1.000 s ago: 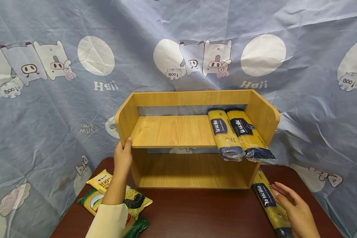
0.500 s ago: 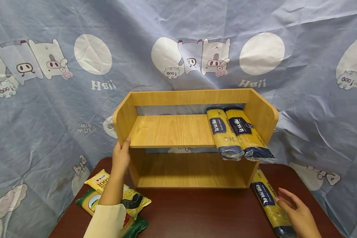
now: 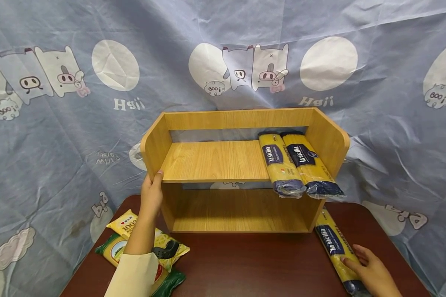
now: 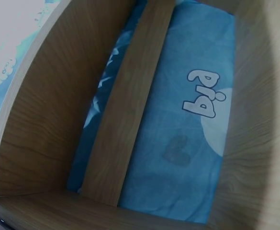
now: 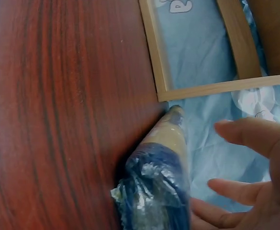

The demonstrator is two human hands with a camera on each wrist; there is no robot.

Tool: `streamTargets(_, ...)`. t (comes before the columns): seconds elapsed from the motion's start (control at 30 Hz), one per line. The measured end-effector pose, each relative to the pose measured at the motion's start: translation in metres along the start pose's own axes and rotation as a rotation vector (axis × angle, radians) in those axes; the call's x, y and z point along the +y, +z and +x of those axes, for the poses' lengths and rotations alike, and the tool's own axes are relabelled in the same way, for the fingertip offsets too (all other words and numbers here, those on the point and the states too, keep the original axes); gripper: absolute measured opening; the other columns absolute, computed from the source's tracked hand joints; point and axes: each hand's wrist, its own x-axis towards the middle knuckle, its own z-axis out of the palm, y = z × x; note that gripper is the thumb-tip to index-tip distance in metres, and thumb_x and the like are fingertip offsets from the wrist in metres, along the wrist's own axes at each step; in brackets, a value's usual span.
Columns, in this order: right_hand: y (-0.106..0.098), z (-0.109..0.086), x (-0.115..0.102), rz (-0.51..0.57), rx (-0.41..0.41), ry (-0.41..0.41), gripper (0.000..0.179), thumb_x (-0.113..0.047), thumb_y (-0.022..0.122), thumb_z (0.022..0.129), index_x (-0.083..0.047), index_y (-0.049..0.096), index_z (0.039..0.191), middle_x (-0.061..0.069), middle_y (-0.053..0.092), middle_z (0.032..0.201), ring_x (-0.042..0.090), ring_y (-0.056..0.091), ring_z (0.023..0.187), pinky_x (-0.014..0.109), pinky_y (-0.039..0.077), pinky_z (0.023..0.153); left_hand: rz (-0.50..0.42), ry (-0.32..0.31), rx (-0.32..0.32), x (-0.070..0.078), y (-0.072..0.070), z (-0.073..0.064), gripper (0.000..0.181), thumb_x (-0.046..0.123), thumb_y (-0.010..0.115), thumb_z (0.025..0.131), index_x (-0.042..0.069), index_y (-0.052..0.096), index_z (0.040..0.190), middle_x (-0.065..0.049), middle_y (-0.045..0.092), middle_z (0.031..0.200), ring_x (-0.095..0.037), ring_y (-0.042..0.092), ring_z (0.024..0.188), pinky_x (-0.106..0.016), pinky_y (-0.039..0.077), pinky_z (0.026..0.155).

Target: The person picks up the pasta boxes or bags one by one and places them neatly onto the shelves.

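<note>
One right hand (image 3: 373, 270), nearer of the two hands, with thumb and fingers parted and nothing in hold, beside the outer edge of a yellow pasta pack (image 3: 336, 247); actual contact with the wrapper hard to judge. Pack lying on the dark red surface (image 3: 245, 264), near the right end of a wooden shelf (image 3: 215, 161). At left, a yellow bag (image 3: 171, 239) partly over a green bag (image 3: 172, 282), both partly behind a cream-sleeved arm (image 3: 131, 276). Farther in, the left hand (image 3: 152, 194), curled round the front edge of the shelf's left side panel (thumb toward the inside). On the upper board, two more pasta packs (image 3: 280, 165) side by side, front ends jutting past the edge. Behind, a printed grey-blue curtain (image 3: 163, 24).
</note>
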Motion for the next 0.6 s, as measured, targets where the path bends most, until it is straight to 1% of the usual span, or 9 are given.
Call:
streamTargets(0.07,0.001,0.003,0.004,-0.037,-0.006,0.000,0.109,-0.064,0.063,0.091,0.018,0.021,0.148,0.048,0.027,0.145,0.061,0.042,0.125,0.063,0.048,0.093,0.005,-0.002,0.001,0.000,0.001,0.001,0.052,0.044,0.044,0.106,0.013,0.046,0.149,-0.018,0.054,0.140,-0.028,0.049,0.127,-0.044,0.036,0.113)
streamTargets(0.2,0.002,0.008,0.011,-0.115,-0.022,-0.001,0.114,-0.068,0.066,0.086,0.018,0.022,0.147,0.052,0.029,0.135,0.059,0.046,0.115,0.067,0.045,0.090,0.008,-0.011,-0.001,-0.001,0.002,0.001,0.053,0.044,0.044,0.106,0.012,0.045,0.149,-0.019,0.053,0.139,-0.031,0.050,0.127,-0.046,0.037,0.112)
streamTargets(0.3,0.001,0.010,0.013,-0.152,-0.025,-0.013,0.116,-0.068,0.067,0.085,0.020,0.021,0.146,0.053,0.029,0.131,0.059,0.047,0.111,0.067,0.045,0.089,0.005,-0.019,-0.005,-0.001,0.002,0.001,0.054,0.045,0.043,0.106,0.011,0.044,0.149,-0.020,0.053,0.140,-0.032,0.050,0.127,-0.048,0.037,0.113)
streamTargets(0.4,0.000,0.012,0.012,-0.175,-0.021,-0.029,0.115,-0.066,0.069,0.085,0.022,0.023,0.143,0.052,0.033,0.127,0.051,0.051,0.106,0.063,0.047,0.087,0.006,-0.019,0.004,-0.001,0.001,0.001,0.055,0.045,0.044,0.106,0.010,0.045,0.148,-0.020,0.053,0.139,-0.032,0.050,0.126,-0.048,0.037,0.113)
streamTargets(0.5,-0.002,0.012,0.009,-0.178,-0.035,-0.034,0.110,-0.062,0.070,0.086,0.024,0.027,0.139,0.046,0.046,0.118,0.042,0.056,0.097,0.055,0.050,0.082,0.002,-0.013,0.010,0.000,0.001,0.001,0.054,0.045,0.044,0.106,0.010,0.046,0.147,-0.020,0.054,0.139,-0.031,0.051,0.126,-0.047,0.037,0.113)
streamTargets(0.6,-0.002,0.014,0.007,-0.136,-0.063,-0.018,0.105,-0.059,0.071,0.086,0.026,0.030,0.133,0.033,0.059,0.105,0.032,0.060,0.088,0.046,0.052,0.075,0.000,-0.012,0.009,0.000,0.002,0.001,0.054,0.044,0.044,0.106,0.010,0.046,0.148,-0.019,0.054,0.139,-0.030,0.051,0.126,-0.046,0.037,0.113)
